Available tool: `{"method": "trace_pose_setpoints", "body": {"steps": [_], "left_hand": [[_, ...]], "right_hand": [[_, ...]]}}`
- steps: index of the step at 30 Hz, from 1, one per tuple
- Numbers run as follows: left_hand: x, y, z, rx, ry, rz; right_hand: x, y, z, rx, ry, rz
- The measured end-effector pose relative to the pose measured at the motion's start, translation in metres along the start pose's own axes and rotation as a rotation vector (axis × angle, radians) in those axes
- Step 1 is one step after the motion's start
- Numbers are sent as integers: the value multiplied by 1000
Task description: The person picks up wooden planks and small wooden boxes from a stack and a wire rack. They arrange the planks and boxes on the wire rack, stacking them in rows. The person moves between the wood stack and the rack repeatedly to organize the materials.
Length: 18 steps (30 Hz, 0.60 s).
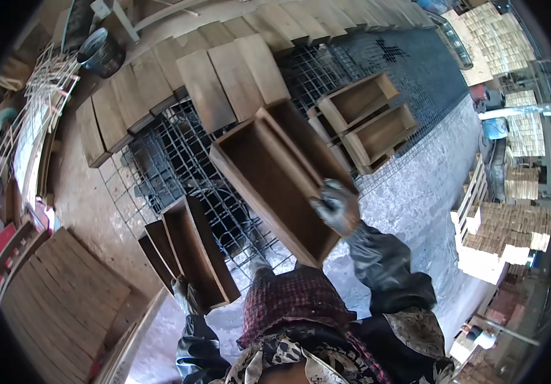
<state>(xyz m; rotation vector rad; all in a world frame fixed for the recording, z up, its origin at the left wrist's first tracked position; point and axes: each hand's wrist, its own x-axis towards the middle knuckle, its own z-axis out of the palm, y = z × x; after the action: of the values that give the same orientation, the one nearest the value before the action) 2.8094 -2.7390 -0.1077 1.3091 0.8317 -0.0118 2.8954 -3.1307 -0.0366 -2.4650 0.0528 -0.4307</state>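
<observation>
Nearest is a dark red plaid cloth (295, 297) at the person's waist, a dark-sleeved forearm on either side. The gloved left hand (188, 297) grips the near end of a narrow wooden box (192, 246), its fingers bent over the wall; a second narrow box (156, 246) sits against that one's left side. Farther out, the gloved right hand (337, 208) clasps the adjoining walls of two more — a large wooden box (269, 185) and a neighbouring box (304, 144) — tilted above the wire mesh (183, 150). Beyond, two small boxes (371, 118) lie open side up on the mesh, near a row of wooden blocks (141, 86). A black bucket (101, 54) stands past the row.
</observation>
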Motion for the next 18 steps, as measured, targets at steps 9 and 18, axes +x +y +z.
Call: {"method": "trace_pose_setpoints", "body": {"steps": [9,18], "left_hand": [[-28,17,75,216,-103,111],[-107,18,172,598,-92,401]], "right_hand": [[82,129,-131,-351,16,70],[116,219,-123,-293,76,-29]]}}
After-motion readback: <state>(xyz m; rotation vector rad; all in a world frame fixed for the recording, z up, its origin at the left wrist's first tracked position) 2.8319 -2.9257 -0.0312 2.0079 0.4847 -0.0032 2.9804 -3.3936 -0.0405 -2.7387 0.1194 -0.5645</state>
